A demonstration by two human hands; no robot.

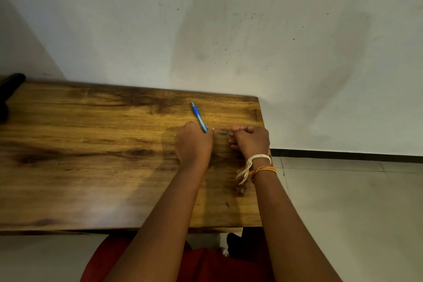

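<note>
Lightness and a stiff, slick plastic barrel suit the blue pen [198, 116] to a firm grip near its end, where the left hand [194, 142] clasps it over the desk's [91, 144] far right, the right hand [250, 142] pinching a small grey piece [223, 132] just beside it.

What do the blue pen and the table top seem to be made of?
The blue pen, gripped by the left hand, looks like glossy plastic: uniform colour, slight sheen. The table top looks like wood or wood-look laminate with a smooth finish: streaky brown grain and soft glare.
</note>
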